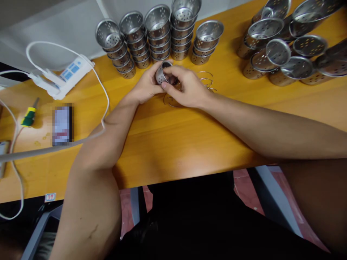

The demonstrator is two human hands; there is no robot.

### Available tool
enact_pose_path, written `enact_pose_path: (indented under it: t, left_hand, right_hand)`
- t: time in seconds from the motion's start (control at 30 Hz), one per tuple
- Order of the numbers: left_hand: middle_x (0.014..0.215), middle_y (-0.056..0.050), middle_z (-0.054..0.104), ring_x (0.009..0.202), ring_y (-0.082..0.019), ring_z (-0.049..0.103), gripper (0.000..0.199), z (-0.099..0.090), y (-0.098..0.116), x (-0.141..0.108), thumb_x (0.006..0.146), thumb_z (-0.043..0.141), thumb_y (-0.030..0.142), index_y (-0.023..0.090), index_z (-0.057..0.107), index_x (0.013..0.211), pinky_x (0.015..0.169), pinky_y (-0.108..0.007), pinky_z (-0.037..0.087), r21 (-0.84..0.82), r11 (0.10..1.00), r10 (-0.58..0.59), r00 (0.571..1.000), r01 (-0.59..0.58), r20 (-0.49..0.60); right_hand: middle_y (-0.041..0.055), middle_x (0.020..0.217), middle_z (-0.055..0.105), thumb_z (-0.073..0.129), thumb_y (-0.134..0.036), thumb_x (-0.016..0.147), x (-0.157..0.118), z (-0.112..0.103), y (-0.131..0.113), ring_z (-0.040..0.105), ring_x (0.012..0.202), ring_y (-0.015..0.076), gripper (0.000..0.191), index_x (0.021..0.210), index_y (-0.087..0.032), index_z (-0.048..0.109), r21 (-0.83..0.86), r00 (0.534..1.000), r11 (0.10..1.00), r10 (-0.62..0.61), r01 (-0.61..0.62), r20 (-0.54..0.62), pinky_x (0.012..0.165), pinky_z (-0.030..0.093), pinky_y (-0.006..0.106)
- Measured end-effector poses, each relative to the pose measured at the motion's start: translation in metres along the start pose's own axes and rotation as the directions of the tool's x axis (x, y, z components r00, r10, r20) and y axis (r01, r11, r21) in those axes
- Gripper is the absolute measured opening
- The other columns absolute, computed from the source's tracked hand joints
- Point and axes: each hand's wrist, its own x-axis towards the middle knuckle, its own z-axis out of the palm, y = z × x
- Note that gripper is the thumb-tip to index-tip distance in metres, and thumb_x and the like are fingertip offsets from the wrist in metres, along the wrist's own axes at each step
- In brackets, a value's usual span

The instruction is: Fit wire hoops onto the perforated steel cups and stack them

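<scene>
A small metal cup [161,75] is held between both hands, tilted, with its opening toward the right. My left hand [148,85] wraps round its left side. My right hand [187,86] has its thumb on the cup's near edge, with the other fingers at the opening; what they touch inside is hidden. Thin wire rings [208,81] lie on the wooden table [168,144] beside and beneath my right hand. Just behind the hands stand stacks of perforated metal cups [157,27] in a row.
More perforated cups [264,32] stand and lean at the back right. On the left are a white power strip [73,74] with cables, a green and yellow screwdriver [29,116] and a pixelated phone [62,125]. A white cable crosses near my left forearm.
</scene>
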Motion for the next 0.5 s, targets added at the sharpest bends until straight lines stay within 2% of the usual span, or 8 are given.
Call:
enact_pose_path:
  t: [0.13,0.2,0.33,0.4,0.5]
  left_hand:
    - [0.141,-0.001,0.091,0.147,-0.026,0.088,0.086,-0.002,-0.002,0.003,0.076,0.124,0.016,0.031,0.085,0.151,0.137,-0.036,0.069,0.120,0.992,-0.036,0.999,0.037,-0.017]
    - [0.148,-0.005,0.091,0.157,-0.033,0.086,0.093,-0.007,-0.004,0.006,0.070,0.130,0.028,0.032,0.085,0.152,0.139,-0.040,0.069,0.208,0.976,-0.051,0.998,0.058,-0.037]
    - [0.167,-0.011,0.086,0.170,-0.045,0.079,0.115,-0.016,-0.008,0.014,0.055,0.136,0.044,0.029,0.083,0.157,0.148,-0.053,0.064,0.307,0.952,-0.011,1.000,0.011,0.000]
    - [0.169,-0.012,0.086,0.172,-0.047,0.077,0.116,-0.016,-0.007,0.014,0.054,0.137,0.044,0.028,0.084,0.156,0.150,-0.055,0.061,0.291,0.956,-0.028,1.000,0.025,0.003]
    - [0.162,-0.014,0.087,0.173,-0.048,0.076,0.108,-0.009,0.000,0.010,0.053,0.136,0.026,0.025,0.087,0.149,0.151,-0.056,0.060,0.237,0.967,-0.087,0.995,0.093,-0.038]
  right_hand:
    - [0.0097,0.121,0.088,0.070,-0.095,0.122,0.001,0.000,-0.005,0.081,0.116,0.0432,0.058,0.129,-0.039,0.085,0.026,1.000,0.999,0.028,-0.027,-0.015,0.117,0.074,0.069]
    - [0.0079,0.114,0.086,0.072,-0.095,0.122,0.003,0.000,-0.004,0.079,0.108,0.0405,0.058,0.122,-0.038,0.083,0.092,0.997,0.994,0.062,-0.058,-0.049,0.111,0.073,0.065]
    - [0.0064,0.107,0.081,0.076,-0.092,0.119,0.012,-0.003,0.002,0.074,0.101,0.0344,0.058,0.105,-0.036,0.076,0.189,0.983,0.977,0.129,-0.103,-0.132,0.105,0.068,0.057]
    - [0.0055,0.100,0.076,0.079,-0.092,0.114,0.016,-0.007,0.004,0.066,0.096,0.0321,0.060,0.095,-0.036,0.069,0.193,0.977,0.972,0.164,-0.136,-0.137,0.100,0.065,0.055]
    - [0.0037,0.086,0.063,0.079,-0.098,0.109,0.020,-0.013,0.002,0.053,0.086,0.0293,0.071,0.083,-0.036,0.060,0.184,0.974,0.964,0.209,-0.190,-0.088,0.091,0.058,0.052]
